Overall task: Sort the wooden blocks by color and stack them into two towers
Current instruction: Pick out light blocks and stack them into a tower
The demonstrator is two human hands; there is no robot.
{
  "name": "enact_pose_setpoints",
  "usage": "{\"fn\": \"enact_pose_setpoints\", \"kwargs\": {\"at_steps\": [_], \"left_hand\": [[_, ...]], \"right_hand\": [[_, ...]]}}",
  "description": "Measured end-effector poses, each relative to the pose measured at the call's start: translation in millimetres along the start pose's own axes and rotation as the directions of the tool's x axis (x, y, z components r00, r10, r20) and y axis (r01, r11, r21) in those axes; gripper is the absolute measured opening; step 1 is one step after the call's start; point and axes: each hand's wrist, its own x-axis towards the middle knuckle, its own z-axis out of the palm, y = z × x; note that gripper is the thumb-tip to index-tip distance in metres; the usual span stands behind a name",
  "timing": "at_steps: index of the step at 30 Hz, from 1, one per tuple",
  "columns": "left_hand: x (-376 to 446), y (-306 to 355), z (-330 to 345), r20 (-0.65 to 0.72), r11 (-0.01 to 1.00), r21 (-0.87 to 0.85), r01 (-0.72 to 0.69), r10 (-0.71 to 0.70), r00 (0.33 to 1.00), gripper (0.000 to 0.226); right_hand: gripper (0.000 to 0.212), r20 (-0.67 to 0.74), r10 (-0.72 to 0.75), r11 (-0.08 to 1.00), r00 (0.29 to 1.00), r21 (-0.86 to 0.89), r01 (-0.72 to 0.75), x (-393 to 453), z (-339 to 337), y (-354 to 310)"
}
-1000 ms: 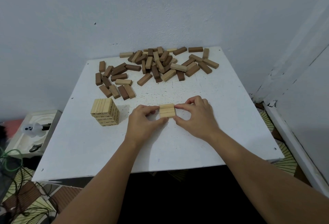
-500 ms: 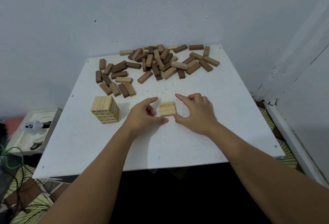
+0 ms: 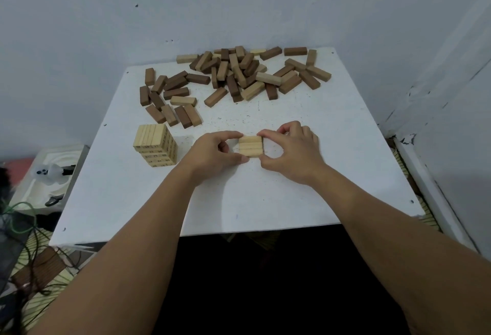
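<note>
Pale row: three light blocks (image 3: 250, 146) lie side by side, touching, flat on the white table (image 3: 265, 201), near its middle.
Left hand: the left hand (image 3: 212, 154) pinches the row's left end, forefinger at the far corner and thumb at the near corner.
Right hand: the right hand (image 3: 292, 151) pinches the right end the same way, with its other fingers curled above.
Light tower: a squared stack of pale blocks (image 3: 155, 146) stands at nine o'clock from the row, well apart from the left hand, with dark printed marks on its side faces.
Loose pile: mixed brown and pale blocks (image 3: 233, 74) lie scattered at twelve o'clock, along the far edge of the table by the wall.
Dark cluster: a looser group of mostly brown blocks (image 3: 170, 100) lies at eleven o'clock, just beyond the tower.
</note>
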Motion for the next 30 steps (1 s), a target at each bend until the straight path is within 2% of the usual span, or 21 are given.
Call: {"fn": "enact_pose_setpoints", "kwargs": {"at_steps": [6, 12, 15, 20, 27, 30], "left_hand": [[1.1, -1.3, -2.8, 0.096, 0.992, 0.082, -0.097, 0.089, 0.991, 0.040], [-5.9, 6.8, -7.8, 0.141, 0.983, 0.114, -0.145, 0.128, 0.982, 0.031], [-12.0, 14.6, -9.6, 0.115, 0.971, 0.149, -0.187, 0.171, 0.979, 0.031], [-19.5, 39.5, -25.0, 0.029, 0.924, 0.326, -0.202, 0.204, 0.979, 0.042], [-39.2, 61.9, -82.0, -0.066, 0.858, 0.452, -0.244, 0.305, 0.950, 0.046], [-51.1, 55.9, -113.0, -0.136, 0.841, 0.512, -0.174, 0.280, 0.950, 0.050]], "right_hand": [[0.056, -0.039, -0.047, 0.999, 0.998, 0.020, 0.048, -1.8, 2.0, 2.0], [0.051, -0.097, -0.082, 0.985, 0.992, 0.145, 0.095, -9.3, -1.2, 0.0], [0.052, -0.130, -0.076, 0.972, 0.989, 0.214, 0.103, -14.2, -7.3, -3.6], [0.054, -0.164, -0.112, 0.944, 0.980, 0.290, 0.157, -11.2, -27.3, -16.1], [0.058, -0.282, -0.179, 0.891, 0.943, 0.361, 0.277, 14.6, -45.6, -63.7], [0.056, -0.288, -0.217, 0.865, 0.933, 0.386, 0.320, 23.7, -42.8, -93.8]]}}
